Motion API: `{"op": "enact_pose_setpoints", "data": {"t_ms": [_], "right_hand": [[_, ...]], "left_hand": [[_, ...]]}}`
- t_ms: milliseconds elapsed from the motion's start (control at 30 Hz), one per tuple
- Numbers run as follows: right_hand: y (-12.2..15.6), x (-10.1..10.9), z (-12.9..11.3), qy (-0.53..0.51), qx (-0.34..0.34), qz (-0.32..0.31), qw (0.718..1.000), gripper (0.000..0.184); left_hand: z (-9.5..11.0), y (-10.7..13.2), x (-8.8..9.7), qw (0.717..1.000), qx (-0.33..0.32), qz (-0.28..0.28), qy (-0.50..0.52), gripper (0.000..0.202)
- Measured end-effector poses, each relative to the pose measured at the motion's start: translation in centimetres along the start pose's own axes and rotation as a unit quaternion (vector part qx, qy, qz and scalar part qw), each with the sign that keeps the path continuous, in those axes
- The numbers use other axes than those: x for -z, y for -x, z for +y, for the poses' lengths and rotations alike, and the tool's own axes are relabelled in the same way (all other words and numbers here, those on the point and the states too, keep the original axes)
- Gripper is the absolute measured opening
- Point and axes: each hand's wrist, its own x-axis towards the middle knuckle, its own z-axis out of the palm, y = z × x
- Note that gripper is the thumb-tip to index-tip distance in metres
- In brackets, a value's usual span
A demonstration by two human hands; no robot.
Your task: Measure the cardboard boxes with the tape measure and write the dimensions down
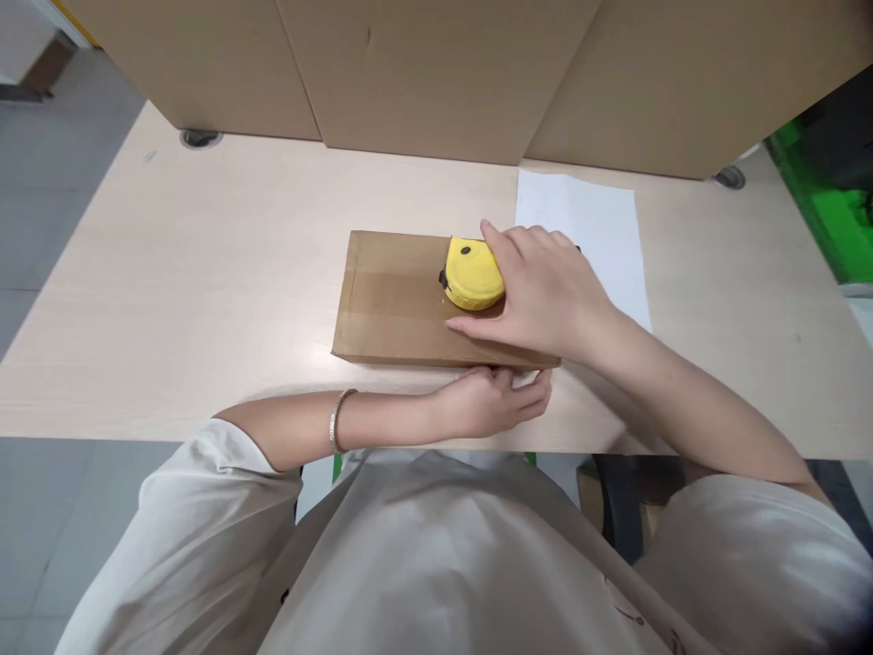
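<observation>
A flat brown cardboard box (392, 309) lies on the table in front of me. On its top sits a yellow tape measure (470, 273) with black parts on its left side. My right hand (549, 291) reaches over the box's right part and is curved around the right side of the tape measure, its thumb lying lower, near the box top. Behind that hand, its other fingertips and the box's far right corner are hidden. My left hand (487, 402) rests at the box's near side, fingers curled, fingertips against the edge by the near right corner.
A white sheet of paper (579, 196) lies behind and right of the box, partly covered by my right arm. Tall cardboard panels (423, 82) stand along the table's far edge. Round cable holes (201, 138) are set in the pale wooden table (170, 273).
</observation>
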Motion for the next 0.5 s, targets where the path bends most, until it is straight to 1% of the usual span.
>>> {"op": "enact_pose_setpoints", "data": {"t_ms": [67,133,200,233,267,300,333,367,400,433,467,500], "right_hand": [[-0.6,-0.5,-0.2,-0.017,-0.026,-0.009,0.999,0.083],[-0.8,-0.7,0.0,-0.059,-0.049,-0.005,0.997,0.068],[-0.6,-0.7,0.6,-0.118,-0.073,0.019,0.99,0.06],[-0.4,-0.6,1.0,-0.15,-0.09,0.04,0.984,0.059],[0.0,-0.5,1.7,-0.183,-0.11,0.064,0.975,0.058],[0.4,-0.4,2.4,-0.217,-0.132,0.09,0.963,0.056],[0.9,-0.2,3.2,-0.255,-0.153,0.114,0.948,0.054],[1.5,-0.1,4.0,-0.298,-0.173,0.135,0.929,0.052],[2.0,0.0,4.9,-0.346,-0.19,0.154,0.906,0.048],[2.5,0.1,5.7,-0.395,-0.206,0.168,0.879,0.044],[2.9,0.2,6.3,-0.44,-0.224,0.179,0.851,0.04],[3.2,0.3,6.8,-0.478,-0.243,0.185,0.823,0.037]], "left_hand": [[0.1,-0.1,-0.2,1.0,0.006,0.016,-0.008,0.061],[0.3,-0.2,-0.3,1.0,0.016,0.02,-0.013,0.061],[0.5,-0.1,-0.2,1.0,0.018,0.025,-0.004,0.061],[0.4,0.1,0.1,0.999,0.016,0.038,0.008,0.058],[0.3,0.4,0.5,0.998,0.01,0.063,0.021,0.053],[0.0,0.9,1.1,0.994,0.003,0.103,0.035,0.045],[-0.4,1.6,1.9,0.987,-0.003,0.155,0.049,0.035],[-1.1,2.4,2.6,0.975,-0.004,0.215,0.062,0.027],[-1.9,3.5,3.3,0.957,0.006,0.278,0.076,0.025],[-2.8,4.7,3.8,0.935,0.03,0.338,0.1,0.026],[-3.9,6.0,4.1,0.916,0.086,0.371,0.128,0.027],[-5.0,7.3,4.0,0.888,0.157,0.405,0.151,0.023]]}}
